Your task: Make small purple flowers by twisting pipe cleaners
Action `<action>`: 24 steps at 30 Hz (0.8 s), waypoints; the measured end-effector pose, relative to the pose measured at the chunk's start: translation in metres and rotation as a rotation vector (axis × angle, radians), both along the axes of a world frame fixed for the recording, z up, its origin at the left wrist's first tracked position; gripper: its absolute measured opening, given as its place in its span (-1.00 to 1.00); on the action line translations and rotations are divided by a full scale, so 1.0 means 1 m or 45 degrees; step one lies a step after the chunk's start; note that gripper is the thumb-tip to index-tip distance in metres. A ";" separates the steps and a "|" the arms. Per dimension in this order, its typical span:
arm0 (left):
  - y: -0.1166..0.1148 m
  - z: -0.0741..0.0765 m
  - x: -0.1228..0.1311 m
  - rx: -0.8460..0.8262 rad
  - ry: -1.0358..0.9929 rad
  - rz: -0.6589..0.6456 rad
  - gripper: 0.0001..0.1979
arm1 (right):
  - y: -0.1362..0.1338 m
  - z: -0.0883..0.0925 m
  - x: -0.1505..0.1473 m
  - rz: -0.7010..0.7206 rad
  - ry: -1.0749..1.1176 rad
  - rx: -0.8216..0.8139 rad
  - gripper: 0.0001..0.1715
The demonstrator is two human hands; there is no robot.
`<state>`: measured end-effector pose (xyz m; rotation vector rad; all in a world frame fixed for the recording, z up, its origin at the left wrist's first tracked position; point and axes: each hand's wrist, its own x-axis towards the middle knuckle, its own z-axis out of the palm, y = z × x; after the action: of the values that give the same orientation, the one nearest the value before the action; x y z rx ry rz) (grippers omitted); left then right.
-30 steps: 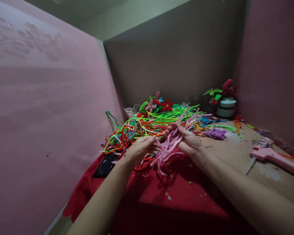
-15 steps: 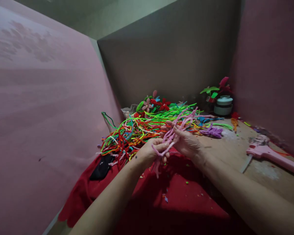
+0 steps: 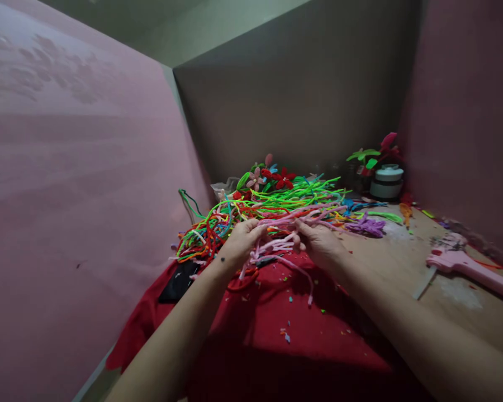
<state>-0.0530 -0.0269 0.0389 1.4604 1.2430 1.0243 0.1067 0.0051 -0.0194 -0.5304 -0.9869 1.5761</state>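
Observation:
Between my hands stretches a bundle of pink pipe cleaners (image 3: 281,220), held roughly level over the near side of the pile. My left hand (image 3: 248,237) is closed round its left part, with short ends sticking out below. My right hand (image 3: 314,239) pinches the bundle farther right with thumb and fingers. One loose pink strand droops in a curve over the red cloth (image 3: 272,329). Behind my hands lies a tangled heap of green, red, orange and yellow pipe cleaners (image 3: 302,194). Some fingertips are hidden by the strands.
Fuzzy flowers (image 3: 284,178) rest at the back of the heap. A black phone (image 3: 179,282) lies left on the cloth. To the right are a purple bunch (image 3: 366,225), a pink glue gun (image 3: 465,261) and a lidded jar (image 3: 386,182). Pink walls stand on both sides.
My hands have moved apart, the left one to the left. The pink bundle, earlier gathered and slanting up, is now spread more level between them, and a loose strand hangs down.

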 end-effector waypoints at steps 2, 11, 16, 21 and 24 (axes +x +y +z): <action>0.003 0.000 -0.005 -0.049 -0.061 0.003 -0.82 | -0.001 0.002 -0.001 0.001 0.062 -0.054 -0.80; 0.018 0.032 -0.053 0.541 0.065 0.537 -0.83 | 0.011 0.001 0.007 -0.159 0.116 -0.292 -0.75; 0.017 0.047 -0.079 1.026 -0.180 0.809 -0.78 | 0.016 -0.007 0.002 -0.279 -0.005 -0.470 -0.76; 0.021 0.042 -0.079 0.989 -0.404 0.696 -0.82 | 0.016 -0.009 0.001 -0.292 -0.080 -0.565 -0.72; 0.017 0.033 -0.062 0.723 -0.326 0.527 -0.82 | 0.012 -0.001 0.006 -0.366 -0.111 -0.574 -0.68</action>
<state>-0.1155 -0.0099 0.0722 1.4405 1.1383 1.9007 0.1129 0.0170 -0.0201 -1.0136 -0.5811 1.5220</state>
